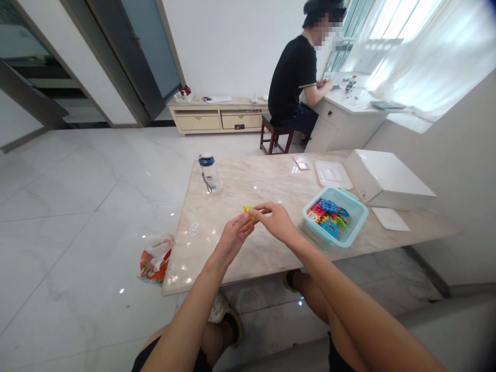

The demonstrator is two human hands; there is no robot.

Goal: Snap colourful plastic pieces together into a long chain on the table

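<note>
Above the middle of the marble-look table (248,181), my left hand (235,233) and my right hand (276,219) meet at the fingertips. Both pinch small yellow-green plastic building pieces (248,210), with a touch of orange showing; the fingers hide most of their shape. To the right of my right hand stands a light-blue plastic tub (358,223). Inside it lie several interlocking building pieces (329,214) in blue, red, yellow and green. A small white cut-out piece (194,230) lies on the table to the left of my hands.
A clear bottle with a blue lid (209,173) stands at the back left. Behind the tub are a white lid (333,174), a white box (391,178) and a small card (301,163). A plastic bag (156,258) sits by the table's left edge. Another person (292,77) sits at a far desk.
</note>
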